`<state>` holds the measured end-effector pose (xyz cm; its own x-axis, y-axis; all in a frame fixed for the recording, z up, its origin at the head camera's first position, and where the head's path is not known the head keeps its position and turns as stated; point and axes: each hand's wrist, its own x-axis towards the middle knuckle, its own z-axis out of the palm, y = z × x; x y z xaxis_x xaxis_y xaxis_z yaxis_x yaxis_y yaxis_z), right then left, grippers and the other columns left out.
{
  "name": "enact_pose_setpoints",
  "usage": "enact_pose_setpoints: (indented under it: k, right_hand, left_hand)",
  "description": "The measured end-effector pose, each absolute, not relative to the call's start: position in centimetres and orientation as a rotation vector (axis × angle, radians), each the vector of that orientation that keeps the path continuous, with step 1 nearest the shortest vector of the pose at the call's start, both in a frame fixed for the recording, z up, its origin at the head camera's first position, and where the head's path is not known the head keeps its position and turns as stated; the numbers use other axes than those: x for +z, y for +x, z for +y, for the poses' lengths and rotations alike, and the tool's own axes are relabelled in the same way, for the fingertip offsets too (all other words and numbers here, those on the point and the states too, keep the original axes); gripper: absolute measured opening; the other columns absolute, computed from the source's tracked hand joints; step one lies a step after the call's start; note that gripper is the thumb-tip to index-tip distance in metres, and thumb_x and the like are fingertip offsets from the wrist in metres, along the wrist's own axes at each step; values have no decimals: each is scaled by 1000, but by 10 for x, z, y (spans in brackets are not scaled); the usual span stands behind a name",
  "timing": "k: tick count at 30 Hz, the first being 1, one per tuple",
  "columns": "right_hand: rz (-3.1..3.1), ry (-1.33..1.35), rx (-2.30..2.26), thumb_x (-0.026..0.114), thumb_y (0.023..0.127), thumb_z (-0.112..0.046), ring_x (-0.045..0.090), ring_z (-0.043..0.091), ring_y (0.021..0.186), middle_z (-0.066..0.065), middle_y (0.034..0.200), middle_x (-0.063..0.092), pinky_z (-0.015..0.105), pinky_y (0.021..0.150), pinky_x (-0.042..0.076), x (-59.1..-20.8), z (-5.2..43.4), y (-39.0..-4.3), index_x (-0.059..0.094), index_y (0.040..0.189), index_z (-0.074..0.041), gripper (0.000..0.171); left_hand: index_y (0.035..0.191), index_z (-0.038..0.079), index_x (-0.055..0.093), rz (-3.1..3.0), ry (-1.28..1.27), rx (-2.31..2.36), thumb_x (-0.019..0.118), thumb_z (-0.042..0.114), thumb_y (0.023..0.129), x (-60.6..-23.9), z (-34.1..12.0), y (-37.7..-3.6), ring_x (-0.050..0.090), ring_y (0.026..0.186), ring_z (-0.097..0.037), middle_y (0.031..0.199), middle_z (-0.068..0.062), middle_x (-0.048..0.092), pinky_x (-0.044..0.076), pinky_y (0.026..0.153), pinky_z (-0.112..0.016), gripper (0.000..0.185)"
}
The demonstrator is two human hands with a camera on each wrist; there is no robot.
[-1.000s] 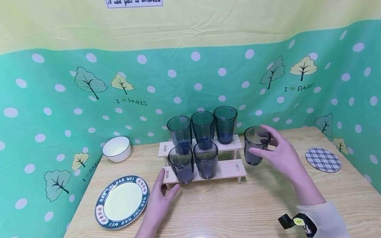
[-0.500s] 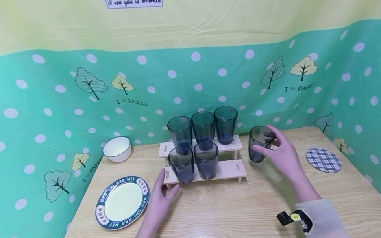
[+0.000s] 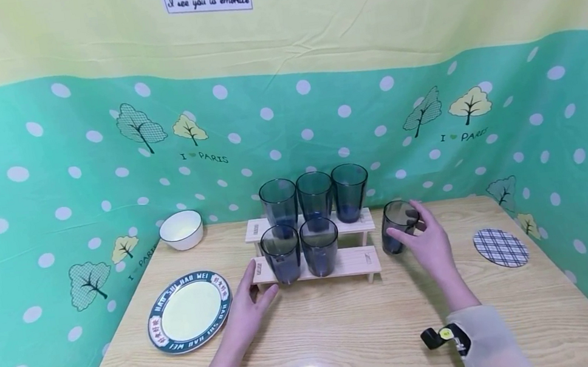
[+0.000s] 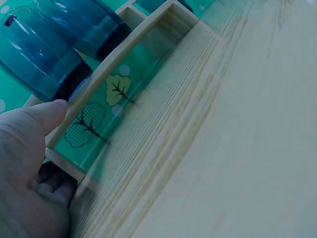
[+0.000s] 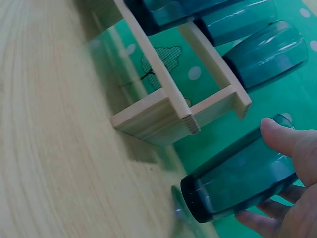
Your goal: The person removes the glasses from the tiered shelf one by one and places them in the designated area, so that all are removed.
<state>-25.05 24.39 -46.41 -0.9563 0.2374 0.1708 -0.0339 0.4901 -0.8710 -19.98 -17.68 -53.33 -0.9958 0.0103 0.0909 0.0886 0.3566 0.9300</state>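
Observation:
To the right of a two-tier wooden rack [image 3: 355,260], my right hand [image 3: 429,245] holds a dark, see-through glass tumbler [image 3: 393,238] between thumb and fingers. The right wrist view has this tumbler [image 5: 237,178] upright relative to the table, its base close to the tabletop. My left hand [image 3: 245,303] rests at the left end of the lower tier, thumb in front and fingers beside the wood. In the left wrist view its thumb [image 4: 52,115] lies near a tumbler's base. Two matching tumblers [image 3: 320,247] stand on the lower tier and three tumblers [image 3: 350,193] on the upper one.
A white bowl [image 3: 183,237] stands at the back left, with a blue-rimmed plate [image 3: 172,339] in front of it. On the right lies a round checked coaster [image 3: 501,247]. A dotted green cloth [image 3: 308,120] hangs behind the wooden table [image 3: 346,336].
My right hand first moved right with the tumbler, away from the rack, then came slightly down and back left. The left hand and the tumblers on the rack have stayed in place.

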Motion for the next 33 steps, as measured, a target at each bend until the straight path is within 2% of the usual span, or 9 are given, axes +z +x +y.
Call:
enact_pose_setpoints:
  k: [4,9,14,21,33]
  right_hand:
    - [-2478,-179,1458,90,95,-44,50,50,146,19,176,36,61,111,56,-470,242,-252,33,175,-19,101]
    - [-2463,-202,1490,91,95,-40,50,50,147,23,170,44,61,113,55,-475,242,-254,34,175,-21,100]
    - [-2459,-194,1492,91,95,-40,49,50,149,22,169,45,62,115,53,-480,242,-257,33,175,-23,100]
    - [-2486,-149,1473,88,96,-46,45,53,151,22,174,37,65,115,53,-485,244,-260,28,176,-24,103]
    - [-2502,-93,1486,86,98,-47,44,57,150,24,178,28,66,112,55,-484,245,-262,22,178,-22,106]
  left_hand:
    - [176,6,21,-2528,-99,-1735,80,27,105,-533,-176,-200,34,161,-41,179,-23,23,35,130,-46,95]
    - [176,6,20,-2524,-101,-1740,80,27,105,-534,-176,-200,34,161,-40,180,-22,23,35,130,-45,96]
    - [176,5,20,-2525,-101,-1734,79,28,105,-535,-176,-199,35,160,-41,179,-23,22,35,130,-46,96]
    - [176,5,20,-2527,-99,-1726,79,29,105,-535,-176,-199,36,160,-41,179,-23,23,35,130,-45,96]
    - [176,5,20,-2527,-90,-1730,79,28,105,-531,-176,-199,34,161,-40,180,-22,23,35,130,-45,95]
